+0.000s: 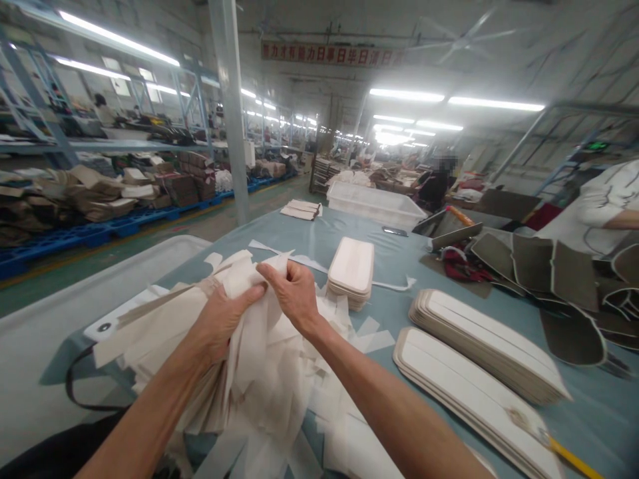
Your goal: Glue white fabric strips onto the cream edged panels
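Observation:
My left hand (224, 322) is closed around a bunch of cream fabric strips (254, 332), its thumb lying along the top. Close beside it, my right hand (294, 289) pinches the upper edge of a pale strip between thumb and fingers. Loose cream pieces (160, 326) fan out in a heap on the left and hang below both hands. Just beyond my right hand stands a stack of small cream panels (352, 266) with rounded corners. Translucent strips (372, 336) lie scattered beside the heap.
Two stacks of long panels, a rear one (484, 339) and a nearer one (464, 386), lie right on the blue-green table (239, 236). A yellow-handled tool (572, 459) touches the nearer stack. Dark panels (574, 273), a phone (394, 231), a white bin (374, 203) and a person's sleeve (606, 199) are farther off.

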Demonstrator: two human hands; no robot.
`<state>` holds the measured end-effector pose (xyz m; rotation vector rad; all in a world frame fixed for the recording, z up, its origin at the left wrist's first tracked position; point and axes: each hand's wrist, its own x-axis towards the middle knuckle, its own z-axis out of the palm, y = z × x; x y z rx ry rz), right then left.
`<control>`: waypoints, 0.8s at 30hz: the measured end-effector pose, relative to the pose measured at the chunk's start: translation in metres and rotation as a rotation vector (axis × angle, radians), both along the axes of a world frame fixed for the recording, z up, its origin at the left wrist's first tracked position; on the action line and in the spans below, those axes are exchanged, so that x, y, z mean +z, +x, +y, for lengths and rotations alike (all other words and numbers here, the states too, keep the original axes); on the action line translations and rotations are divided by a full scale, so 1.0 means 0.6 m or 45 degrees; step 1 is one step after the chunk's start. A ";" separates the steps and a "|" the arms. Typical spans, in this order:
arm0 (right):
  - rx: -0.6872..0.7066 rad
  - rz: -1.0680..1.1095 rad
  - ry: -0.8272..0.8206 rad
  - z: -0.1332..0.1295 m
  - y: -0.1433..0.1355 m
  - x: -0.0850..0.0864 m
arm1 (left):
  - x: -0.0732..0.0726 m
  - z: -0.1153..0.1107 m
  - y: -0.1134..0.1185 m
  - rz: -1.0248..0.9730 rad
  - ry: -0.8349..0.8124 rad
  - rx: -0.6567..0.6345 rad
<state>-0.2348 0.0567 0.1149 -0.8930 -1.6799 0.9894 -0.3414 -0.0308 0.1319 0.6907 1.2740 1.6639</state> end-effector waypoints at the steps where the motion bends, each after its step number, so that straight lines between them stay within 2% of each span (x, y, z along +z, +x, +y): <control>1: 0.024 0.018 -0.013 -0.003 0.002 0.000 | -0.002 0.001 0.002 -0.008 0.022 0.030; 4: 0.119 0.085 -0.008 -0.010 0.008 0.002 | -0.010 0.004 0.001 -0.019 0.078 0.110; 9: 0.233 0.068 0.026 -0.008 0.027 0.003 | -0.015 0.000 -0.012 0.098 0.053 0.103; 15: 0.153 0.054 -0.018 0.013 0.052 -0.004 | -0.019 0.026 -0.038 0.355 0.002 0.106; 19: 0.146 0.073 -0.042 0.021 0.058 -0.011 | -0.014 0.053 -0.053 0.367 0.025 0.154; 24: 0.070 0.004 0.018 0.018 0.052 -0.010 | -0.007 0.051 -0.044 0.294 0.026 -0.013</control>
